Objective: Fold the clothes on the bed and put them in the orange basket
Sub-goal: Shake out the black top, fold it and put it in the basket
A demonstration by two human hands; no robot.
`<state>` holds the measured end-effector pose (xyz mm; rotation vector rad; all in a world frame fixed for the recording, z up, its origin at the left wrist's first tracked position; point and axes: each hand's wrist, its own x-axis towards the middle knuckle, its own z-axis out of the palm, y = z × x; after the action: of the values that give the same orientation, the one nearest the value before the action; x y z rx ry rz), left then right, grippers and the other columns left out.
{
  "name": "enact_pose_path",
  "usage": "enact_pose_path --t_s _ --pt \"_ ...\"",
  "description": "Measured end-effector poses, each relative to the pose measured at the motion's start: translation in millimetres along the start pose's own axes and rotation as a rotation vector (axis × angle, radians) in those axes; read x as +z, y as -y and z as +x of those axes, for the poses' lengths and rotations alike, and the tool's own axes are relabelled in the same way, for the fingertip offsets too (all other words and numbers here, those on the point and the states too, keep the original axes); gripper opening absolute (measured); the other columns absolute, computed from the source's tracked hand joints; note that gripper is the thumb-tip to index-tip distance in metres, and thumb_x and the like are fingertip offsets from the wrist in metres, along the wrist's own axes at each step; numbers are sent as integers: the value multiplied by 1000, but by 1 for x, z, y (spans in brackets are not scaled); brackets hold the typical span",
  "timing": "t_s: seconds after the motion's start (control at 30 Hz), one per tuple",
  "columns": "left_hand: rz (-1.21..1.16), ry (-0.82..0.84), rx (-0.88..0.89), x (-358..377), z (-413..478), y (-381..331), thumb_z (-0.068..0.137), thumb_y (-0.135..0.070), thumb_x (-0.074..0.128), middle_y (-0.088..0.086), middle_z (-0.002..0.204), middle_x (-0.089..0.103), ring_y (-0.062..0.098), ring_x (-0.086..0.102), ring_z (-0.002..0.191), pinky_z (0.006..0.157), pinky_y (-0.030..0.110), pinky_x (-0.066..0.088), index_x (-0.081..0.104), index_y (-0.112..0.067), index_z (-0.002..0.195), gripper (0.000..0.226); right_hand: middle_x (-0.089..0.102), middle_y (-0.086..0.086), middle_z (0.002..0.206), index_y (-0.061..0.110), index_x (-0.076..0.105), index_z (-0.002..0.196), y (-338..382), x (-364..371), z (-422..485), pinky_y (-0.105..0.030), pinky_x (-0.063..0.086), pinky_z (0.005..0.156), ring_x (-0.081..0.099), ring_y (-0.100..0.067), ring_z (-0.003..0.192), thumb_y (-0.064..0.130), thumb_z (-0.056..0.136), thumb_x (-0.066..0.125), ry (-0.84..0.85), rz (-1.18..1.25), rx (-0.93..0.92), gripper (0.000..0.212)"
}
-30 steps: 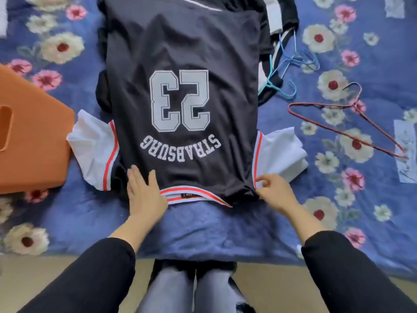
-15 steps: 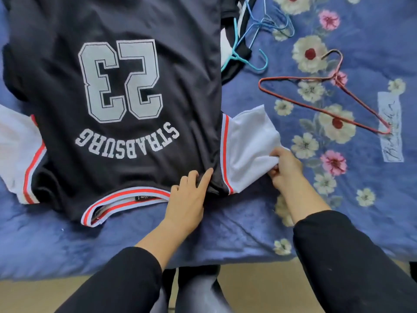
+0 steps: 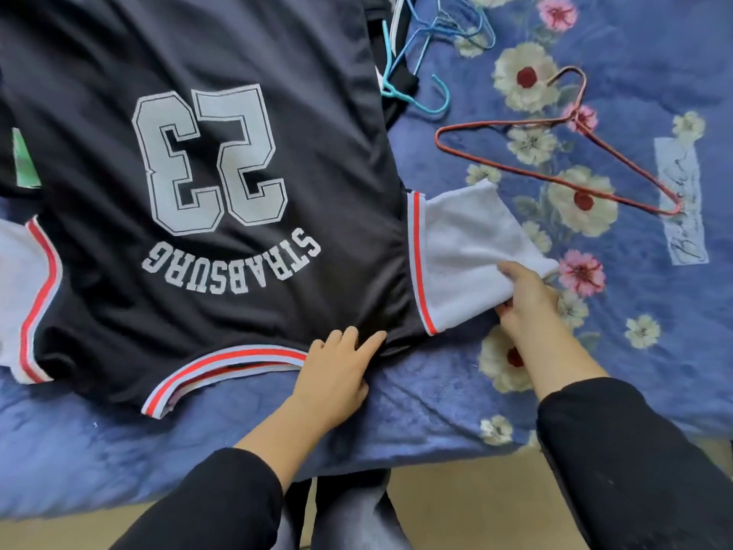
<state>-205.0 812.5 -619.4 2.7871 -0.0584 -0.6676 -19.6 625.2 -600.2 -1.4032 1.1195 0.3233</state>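
Jersey: dark jersey [image 3: 317,152] lies flat on the bed [image 3: 436,402], printed 23 face up, striped collar band [image 3: 222,367] at the near edge, hem away from the person and out of frame.
Right sleeve: white right sleeve [image 3: 464,248] sticks out from the striped shoulder seam – long axis runs rightward and a little toward the person, at a slant to the body's length.
Right hand: right hand [image 3: 527,299] is at the sleeve's free end; fingers [image 3: 511,269] lie over the cuff edge and the thumb seems tucked beneath, clamped on the cloth, though the underside is hidden.
Left hand: left hand [image 3: 337,375] lies flat by the near right corner of the jersey, fingers [image 3: 373,341] straight and slightly apart, pressing the dark cloth just inside the seam.
Key relation: the seam lies between the two hands – left hand at the hinge, right hand at the outer tip. The body of the jersey lies to the left of the pinching fingers, so the likely fold swings the sleeve leftward over the back.
Nearer hand: right, already on the sleeve.
Left sleeve: left sleeve [image 3: 20,291] not yet folded, spread at the frame's left edge.
Nearby: red wire hanger [image 3: 555,179] on the bed beyond the sleeve, apart from it.
Basket: not in view.
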Motion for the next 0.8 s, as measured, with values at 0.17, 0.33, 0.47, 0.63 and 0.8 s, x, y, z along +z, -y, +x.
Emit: enact_pose_path --t_s 0.17,0.33,0.47,0.63,0.8 --pt "-659 250 -217 -21 19 4 84 -28 56 -3 92 57 12 53 82 77 27 45 36 -39 145 65 59 3 81 12 52 84 10 31 -43 -22 42 52 54 -11 66 6 74 63 -47 -3 -250 16" --pt "-1338 100 -649 -39 27 29 91 -4 44 4 81 65 15 59 66 56 19 45 63 -13 117 33 51 11 59 16 57 68 -27 71 -108 -18 35 56 40 1 53 27 88 60 677 -743 -633 23" --pt "-1516 -78 -843 -46 13 66 95 -6 38 7 86 71 17 68 73 62 23 49 65 -17 95 29 56 -5 109 30 49 139 -56 77 -99 -33 42 92 54 -17 98 42 95 52 772 -1104 -706 46" --pt "-1520 -162 -900 -47 -4 92 92 -4 40 5 89 72 17 71 79 67 25 54 65 -14 104 30 39 -6 124 40 3 152 -72 70 -80 -41 38 100 41 -26 121 51 91 49 586 -1700 -835 78" --pt "-1038 -543 -882 -44 -39 122 88 -4 50 2 101 64 14 57 87 84 25 45 64 -17 105 25 40 -10 119 28 3 154 -95 82 -95 -41 44 89 48 -32 107 34 90 53 535 -1769 -951 81"
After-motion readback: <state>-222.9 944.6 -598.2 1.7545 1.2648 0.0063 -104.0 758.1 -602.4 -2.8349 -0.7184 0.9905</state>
